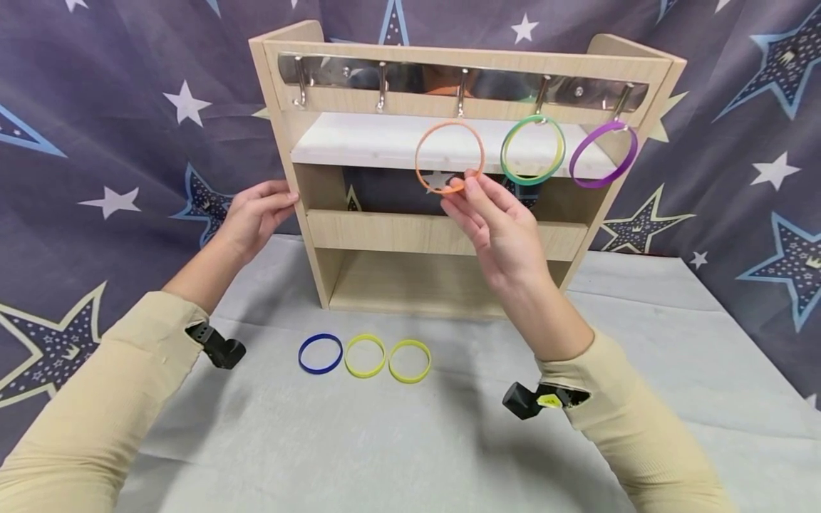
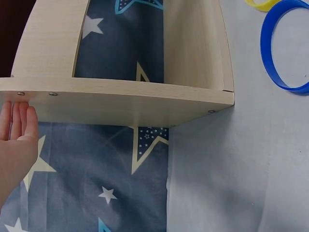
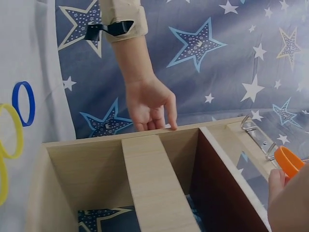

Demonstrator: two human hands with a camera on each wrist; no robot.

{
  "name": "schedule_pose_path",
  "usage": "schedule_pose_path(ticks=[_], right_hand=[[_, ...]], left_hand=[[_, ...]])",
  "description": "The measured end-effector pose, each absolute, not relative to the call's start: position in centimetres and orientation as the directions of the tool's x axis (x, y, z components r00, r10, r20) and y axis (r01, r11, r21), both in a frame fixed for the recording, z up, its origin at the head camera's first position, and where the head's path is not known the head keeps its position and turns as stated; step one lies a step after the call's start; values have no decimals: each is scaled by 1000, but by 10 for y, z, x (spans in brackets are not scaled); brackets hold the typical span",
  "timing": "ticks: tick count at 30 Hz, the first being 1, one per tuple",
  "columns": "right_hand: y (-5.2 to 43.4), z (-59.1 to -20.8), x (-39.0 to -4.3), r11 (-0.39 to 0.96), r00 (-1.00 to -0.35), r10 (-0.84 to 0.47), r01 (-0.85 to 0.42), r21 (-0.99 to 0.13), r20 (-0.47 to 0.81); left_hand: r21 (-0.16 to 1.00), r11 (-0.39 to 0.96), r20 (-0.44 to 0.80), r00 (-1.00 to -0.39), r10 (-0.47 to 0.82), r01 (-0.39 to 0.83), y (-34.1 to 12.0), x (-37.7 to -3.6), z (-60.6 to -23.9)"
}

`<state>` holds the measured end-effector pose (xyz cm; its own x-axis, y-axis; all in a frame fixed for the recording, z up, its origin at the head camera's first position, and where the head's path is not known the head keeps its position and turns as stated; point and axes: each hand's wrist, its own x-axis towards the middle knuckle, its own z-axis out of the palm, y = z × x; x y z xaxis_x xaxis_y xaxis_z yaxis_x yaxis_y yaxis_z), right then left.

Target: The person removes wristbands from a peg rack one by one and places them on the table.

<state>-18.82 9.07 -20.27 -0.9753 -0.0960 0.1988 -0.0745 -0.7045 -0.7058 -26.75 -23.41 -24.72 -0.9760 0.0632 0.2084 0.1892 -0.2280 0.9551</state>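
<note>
Orange ring: thin, light, probably flexible; right hand pinches lower rim. Left hand, fingers straight, steadies wooden rack.

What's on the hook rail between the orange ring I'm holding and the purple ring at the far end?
In the head view, only the green ring hangs between the orange ring, pinched by the right hand, and the purple ring.

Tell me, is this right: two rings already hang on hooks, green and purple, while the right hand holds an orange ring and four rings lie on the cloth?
Nearly. The head view shows three rings on the cloth, not four: one blue ring and two yellow rings. The rest stands.
</note>
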Motion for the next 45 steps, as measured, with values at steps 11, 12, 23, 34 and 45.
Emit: schedule_pose_path(ticks=[11,12,23,34,45], right_hand=[[94,-221,-190,-666,-988,-86,-40,-745,130],[94,-222,-190,-661,-988,-85,-41,-750,129],[99,-234,-191,-629,-990,-113,6,-777,84],[105,-248,-189,-584,-988,-147,58,-810,35],[116,-269,-190,-500,-990,-138,94,-861,-28]], left_hand=[[950,-246,216,-973,78,191,-234,-266,-247],[950,-245,216,-973,78,191,-234,-266,-247],[950,-250,214,-974,73,189,-235,-266,-246],[922,-318,263,-960,97,220,-234,-269,-249],[922,-319,265,-959,103,221,-235,-270,-250]])
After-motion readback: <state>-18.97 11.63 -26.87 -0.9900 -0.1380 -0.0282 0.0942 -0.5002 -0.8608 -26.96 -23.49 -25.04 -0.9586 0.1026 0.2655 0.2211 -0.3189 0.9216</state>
